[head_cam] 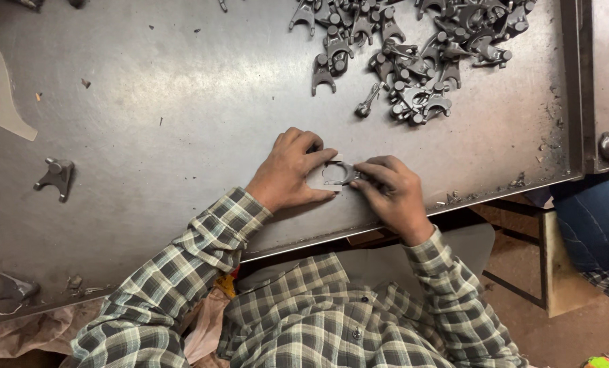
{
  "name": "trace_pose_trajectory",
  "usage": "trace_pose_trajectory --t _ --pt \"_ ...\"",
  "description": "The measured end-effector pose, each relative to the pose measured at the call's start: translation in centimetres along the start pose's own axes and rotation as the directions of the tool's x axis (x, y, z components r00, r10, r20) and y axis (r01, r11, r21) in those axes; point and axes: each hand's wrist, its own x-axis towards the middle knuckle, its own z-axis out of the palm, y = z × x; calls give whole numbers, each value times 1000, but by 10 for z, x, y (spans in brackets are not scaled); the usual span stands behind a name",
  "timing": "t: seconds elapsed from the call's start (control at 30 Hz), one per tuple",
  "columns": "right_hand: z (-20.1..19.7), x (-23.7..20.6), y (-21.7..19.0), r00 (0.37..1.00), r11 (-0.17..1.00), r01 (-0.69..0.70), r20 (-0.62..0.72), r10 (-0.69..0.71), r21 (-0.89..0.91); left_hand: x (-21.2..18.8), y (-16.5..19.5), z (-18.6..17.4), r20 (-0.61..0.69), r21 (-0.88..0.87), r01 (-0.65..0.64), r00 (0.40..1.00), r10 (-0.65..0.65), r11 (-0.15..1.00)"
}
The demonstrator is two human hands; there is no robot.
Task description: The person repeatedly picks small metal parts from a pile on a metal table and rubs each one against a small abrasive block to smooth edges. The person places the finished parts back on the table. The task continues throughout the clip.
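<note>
At the bench's near edge I judge the forked metal part (336, 173) rigid and weighty, both hands' grips, left hand (292, 170) and right hand (391, 194), pinching its fork ends.

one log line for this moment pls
left hand steadies forked metal part | right hand pinches it | steel table | parts pile beyond

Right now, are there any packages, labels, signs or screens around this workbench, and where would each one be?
None in view: no package, label, sign or screen.
Only bare things show: a grey metal table, a heap of dark cast metal parts at its far side, and a small metal part held between the left hand and right hand.
</note>
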Motion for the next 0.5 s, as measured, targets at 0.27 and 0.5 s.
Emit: trace_pose_trajectory --t 0.27,0.5 --pt "-48 0 18 980 998 -58 190 60 -19 1 -2 3 0 2 -11 1000 11 1000" --pt "-117 -3 51 821 937 -146 -568 -64 -316 2 0 2 -5 -11 -4 1000 4 1000"
